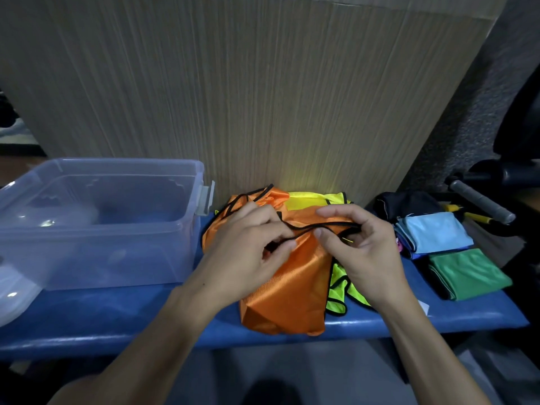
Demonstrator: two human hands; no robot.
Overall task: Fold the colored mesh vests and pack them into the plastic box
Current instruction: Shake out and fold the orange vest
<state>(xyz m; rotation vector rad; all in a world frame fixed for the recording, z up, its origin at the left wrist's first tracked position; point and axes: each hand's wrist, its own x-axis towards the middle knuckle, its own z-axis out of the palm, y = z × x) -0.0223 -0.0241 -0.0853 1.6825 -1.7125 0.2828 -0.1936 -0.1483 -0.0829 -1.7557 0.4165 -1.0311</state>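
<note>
Hidden and cut-off items, head view

Yellow vest point(339, 290): largely covered by the orange vest point(287, 290); only its far edge and near-right straps show. Orange vest: upper middle concealed behind both hands. Plastic box point(96, 217): left part cropped by the frame edge; contents blurred through the clear wall. White lid-like object point(13, 290): cut off at left, identity uncertain. Dark bundle point(406, 204): too dim to identify. Tabletop point(122, 320): left end out of frame.

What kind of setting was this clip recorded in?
Probably a gym or sports storeroom, though that is a guess. Mesh vests lie on a blue padded bench against a wood-grain panel, and a bar with a rubber grip shows at right.
</note>
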